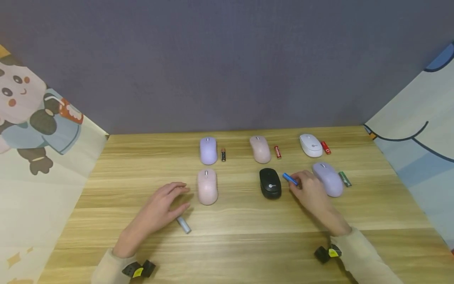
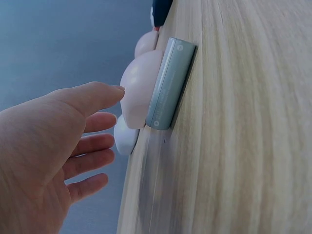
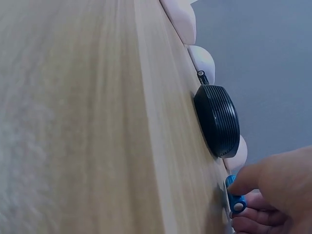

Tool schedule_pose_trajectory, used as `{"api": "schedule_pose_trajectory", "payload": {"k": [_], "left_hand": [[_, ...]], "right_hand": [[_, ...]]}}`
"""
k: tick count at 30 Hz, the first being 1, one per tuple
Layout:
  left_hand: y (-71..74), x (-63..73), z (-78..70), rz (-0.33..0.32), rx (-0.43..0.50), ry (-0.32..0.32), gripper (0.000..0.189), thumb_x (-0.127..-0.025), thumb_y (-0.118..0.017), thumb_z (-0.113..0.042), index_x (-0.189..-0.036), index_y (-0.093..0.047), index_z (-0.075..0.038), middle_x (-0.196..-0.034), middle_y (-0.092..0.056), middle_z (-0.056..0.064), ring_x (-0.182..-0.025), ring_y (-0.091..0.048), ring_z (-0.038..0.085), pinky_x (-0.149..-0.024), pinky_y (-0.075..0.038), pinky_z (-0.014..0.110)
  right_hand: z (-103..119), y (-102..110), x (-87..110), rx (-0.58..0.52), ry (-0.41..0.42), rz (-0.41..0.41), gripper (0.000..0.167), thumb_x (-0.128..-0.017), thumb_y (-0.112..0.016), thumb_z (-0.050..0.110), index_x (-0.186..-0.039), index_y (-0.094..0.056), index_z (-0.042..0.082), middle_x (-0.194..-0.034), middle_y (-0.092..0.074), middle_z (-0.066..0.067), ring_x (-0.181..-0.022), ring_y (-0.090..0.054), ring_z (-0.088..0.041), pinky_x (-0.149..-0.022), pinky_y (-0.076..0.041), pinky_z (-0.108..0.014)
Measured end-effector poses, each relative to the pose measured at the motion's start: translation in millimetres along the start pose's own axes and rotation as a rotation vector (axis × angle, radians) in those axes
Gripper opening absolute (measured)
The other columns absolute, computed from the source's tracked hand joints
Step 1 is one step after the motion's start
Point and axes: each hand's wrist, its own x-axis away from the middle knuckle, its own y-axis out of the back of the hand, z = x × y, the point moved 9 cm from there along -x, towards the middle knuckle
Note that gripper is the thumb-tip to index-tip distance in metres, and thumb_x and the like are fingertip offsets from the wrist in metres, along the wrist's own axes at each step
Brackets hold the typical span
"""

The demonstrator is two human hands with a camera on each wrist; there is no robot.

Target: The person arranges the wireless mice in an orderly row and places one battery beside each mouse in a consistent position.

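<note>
With thumb and fingers, my right hand (image 1: 312,194) pinches a blue battery (image 1: 290,178) just right of a black mouse (image 1: 270,184). The right wrist view shows the thumb across the blue battery (image 3: 236,201), which is at the table surface. My left hand (image 1: 157,209) is held above the table, fingers loosely extended and nothing in them. Beneath its thumb side lies a grey battery (image 1: 184,226). A pink mouse (image 1: 207,189) sits just right of the left fingertips. In the left wrist view the grey battery (image 2: 171,87) lies apart from the hand.
Along the back are a purple mouse (image 1: 208,151) with a dark battery (image 1: 223,155), a pink mouse (image 1: 260,150) with a red battery (image 1: 278,152), and a white mouse (image 1: 311,145) with another red battery (image 1: 326,148). Beside my right hand is a purple mouse (image 1: 328,179) with a green battery (image 1: 345,179).
</note>
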Motion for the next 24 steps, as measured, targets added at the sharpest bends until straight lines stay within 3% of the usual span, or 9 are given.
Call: {"api": "schedule_pose_trajectory", "payload": {"k": [7, 18, 24], "left_hand": [[0.3, -0.9, -1.9, 0.002, -0.004, 0.003, 0.047, -0.087, -0.083, -0.032, -0.125, -0.07, -0.007, -0.134, -0.066, 0.014, -0.123, -0.063, 0.034, -0.108, -0.051, 0.055], [-0.9, -0.9, -2.5, 0.003, -0.01, 0.004, 0.047, -0.088, -0.083, -0.032, -0.125, -0.07, -0.007, -0.134, -0.065, 0.013, -0.124, -0.063, 0.034, -0.108, -0.05, 0.055], [-1.7, -0.6, -3.2, 0.002, -0.013, 0.001, 0.046, -0.087, -0.083, -0.032, -0.124, -0.07, -0.007, -0.134, -0.066, 0.013, -0.123, -0.063, 0.034, -0.107, -0.051, 0.055]], "right_hand": [[-2.3, -2.1, 0.1, 0.009, -0.017, 0.005, 0.015, -0.088, -0.073, -0.001, -0.101, -0.07, -0.008, -0.088, -0.066, -0.017, -0.079, -0.062, -0.027, -0.067, -0.056, -0.042], [0.7, -7.8, -1.3, 0.002, -0.015, 0.06, 0.035, -0.09, -0.073, 0.003, -0.12, -0.065, -0.013, -0.084, -0.063, -0.012, -0.076, -0.058, -0.023, -0.065, -0.054, -0.039], [2.4, -10.1, -1.4, 0.015, -0.009, 0.062, 0.039, -0.09, -0.073, 0.005, -0.123, -0.064, -0.013, -0.085, -0.064, -0.013, -0.075, -0.06, -0.024, -0.065, -0.056, -0.041]]}}
